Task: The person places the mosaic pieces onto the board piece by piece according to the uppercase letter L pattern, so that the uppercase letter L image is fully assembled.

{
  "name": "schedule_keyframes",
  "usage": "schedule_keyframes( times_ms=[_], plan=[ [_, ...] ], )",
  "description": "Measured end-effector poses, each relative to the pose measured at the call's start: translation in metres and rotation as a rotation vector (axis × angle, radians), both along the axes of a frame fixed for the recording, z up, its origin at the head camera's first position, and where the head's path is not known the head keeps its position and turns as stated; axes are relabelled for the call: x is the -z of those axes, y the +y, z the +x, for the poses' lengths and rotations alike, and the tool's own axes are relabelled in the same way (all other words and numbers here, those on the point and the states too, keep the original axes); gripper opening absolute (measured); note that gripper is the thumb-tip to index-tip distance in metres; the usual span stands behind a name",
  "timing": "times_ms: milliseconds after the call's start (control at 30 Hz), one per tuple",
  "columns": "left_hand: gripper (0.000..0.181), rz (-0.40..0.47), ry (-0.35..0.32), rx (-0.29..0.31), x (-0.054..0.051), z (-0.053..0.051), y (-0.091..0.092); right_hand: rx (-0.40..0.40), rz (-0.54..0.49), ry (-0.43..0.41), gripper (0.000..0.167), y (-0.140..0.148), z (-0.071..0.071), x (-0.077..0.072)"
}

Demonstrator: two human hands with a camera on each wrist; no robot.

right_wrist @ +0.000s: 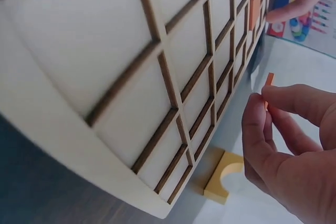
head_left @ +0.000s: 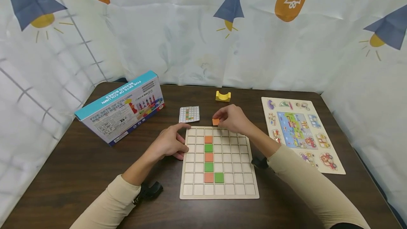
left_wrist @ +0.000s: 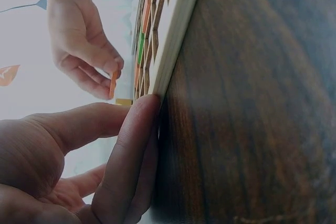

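A wooden grid board (head_left: pixel 219 197) lies on the table, its cells mostly pale. A column of alternating orange and green tiles stands in it, with one more green tile (head_left: pixel 219 177) beside the lowest orange one. My left hand (head_left: pixel 168 142) touches the board's left edge, its fingers near the far left corner. Just past the far edge, my right hand (head_left: pixel 233 119) pinches an orange square tile (head_left: pixel 216 122) between thumb and fingers; the right wrist view shows this tile (right_wrist: pixel 269 82) edge-on. A small card (head_left: pixel 182 110) with a coloured grid pattern lies beyond the board.
A yellow block (head_left: pixel 223 97) with a curved notch sits near the table's far edge. At left stands a printed toy box (head_left: pixel 117 116), slanted across the table. On the right lies a wooden picture board (head_left: pixel 330 144). A patterned curtain (head_left: pixel 197 45) hangs behind the table.
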State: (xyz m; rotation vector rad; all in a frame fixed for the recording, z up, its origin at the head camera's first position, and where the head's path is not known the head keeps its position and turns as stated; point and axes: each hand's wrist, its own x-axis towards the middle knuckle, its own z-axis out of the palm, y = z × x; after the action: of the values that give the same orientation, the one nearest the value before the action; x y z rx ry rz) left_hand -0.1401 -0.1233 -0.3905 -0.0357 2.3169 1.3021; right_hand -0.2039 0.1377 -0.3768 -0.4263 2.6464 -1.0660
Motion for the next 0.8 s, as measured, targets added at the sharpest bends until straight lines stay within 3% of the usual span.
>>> schedule_keyframes(
  times_ms=[233, 800],
  plan=[
    [0.078, 0.001, -0.002, 0.005, 0.000, 0.000, -0.001, 0.020, -0.043, -0.032, 0.023, 0.006, 0.017, -0.002],
    [0.080, 0.011, -0.009, -0.003, 0.003, -0.002, 0.000, 0.071, -0.014, -0.030, 0.024, 0.025, 0.076, -0.006]
  ],
)
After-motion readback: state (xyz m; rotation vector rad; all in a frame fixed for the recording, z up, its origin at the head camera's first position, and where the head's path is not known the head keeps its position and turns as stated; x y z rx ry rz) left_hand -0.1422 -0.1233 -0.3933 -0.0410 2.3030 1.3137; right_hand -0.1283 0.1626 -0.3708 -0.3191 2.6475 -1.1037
